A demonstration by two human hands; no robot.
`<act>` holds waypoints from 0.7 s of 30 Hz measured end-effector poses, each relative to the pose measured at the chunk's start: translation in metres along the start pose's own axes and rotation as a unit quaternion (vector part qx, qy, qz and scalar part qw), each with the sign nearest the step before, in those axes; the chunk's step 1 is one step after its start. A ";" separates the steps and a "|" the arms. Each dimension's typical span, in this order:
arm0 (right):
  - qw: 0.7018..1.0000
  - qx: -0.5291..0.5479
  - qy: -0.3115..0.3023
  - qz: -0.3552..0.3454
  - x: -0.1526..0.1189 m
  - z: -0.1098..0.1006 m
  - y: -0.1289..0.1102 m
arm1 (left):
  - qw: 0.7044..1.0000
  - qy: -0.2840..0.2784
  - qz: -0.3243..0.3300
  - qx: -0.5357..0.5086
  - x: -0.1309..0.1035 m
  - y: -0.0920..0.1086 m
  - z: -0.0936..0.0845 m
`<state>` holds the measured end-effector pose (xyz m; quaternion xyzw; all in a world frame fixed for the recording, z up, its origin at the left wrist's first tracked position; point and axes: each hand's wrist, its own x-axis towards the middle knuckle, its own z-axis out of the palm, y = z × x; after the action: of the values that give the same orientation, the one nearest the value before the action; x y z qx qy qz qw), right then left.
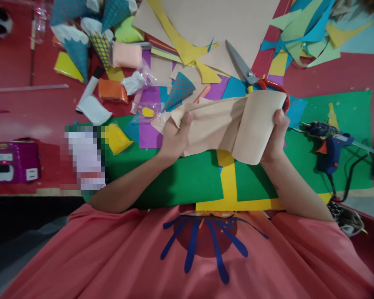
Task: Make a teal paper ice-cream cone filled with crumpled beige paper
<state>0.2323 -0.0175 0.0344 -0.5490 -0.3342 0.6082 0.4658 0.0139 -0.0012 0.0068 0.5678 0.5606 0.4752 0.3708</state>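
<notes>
My right hand [274, 139] is wrapped around the right side of a beige tissue paper roll [258, 126], tilted slightly above the work mat. A loose length of tissue [213, 128] stretches from it to the left, wrinkled, with a jagged torn end. My left hand [176, 139] grips that strip near its end, thumb on top. Just behind the roll lie scissors [249, 74] with red handles, partly hidden by it. A small blue checked paper cone [180, 89] rests behind my left hand.
Green sheets [180, 182] cover the front of the red table. At right lies a blue glue gun [328, 145] with its cord. Packets of clay [112, 90], decorated cones [75, 47] and paper scraps [302, 37] crowd the back. A purple power box [17, 162] sits far left.
</notes>
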 end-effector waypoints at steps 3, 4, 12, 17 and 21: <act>0.999 0.000 0.038 -0.015 -0.006 0.008 -0.001 | 0.999 0.003 0.028 0.022 -0.008 0.002 0.003; 0.998 0.008 0.057 -0.025 -0.008 0.011 -0.001 | 0.999 0.006 0.041 0.031 -0.011 0.003 0.004; 0.982 0.100 0.122 -0.105 -0.016 0.020 0.006 | 0.958 -0.002 0.273 0.082 -0.023 0.008 0.002; 0.984 0.086 0.121 -0.096 -0.018 0.018 0.002 | 0.990 -0.017 0.127 0.052 -0.028 0.013 0.002; 0.992 0.065 0.086 -0.072 -0.014 0.008 -0.005 | 0.999 -0.020 0.020 -0.024 -0.019 0.012 0.001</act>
<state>0.2252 -0.0283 0.0450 -0.5428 -0.2910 0.5440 0.5699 0.0196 -0.0207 0.0157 0.5796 0.5301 0.4844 0.3853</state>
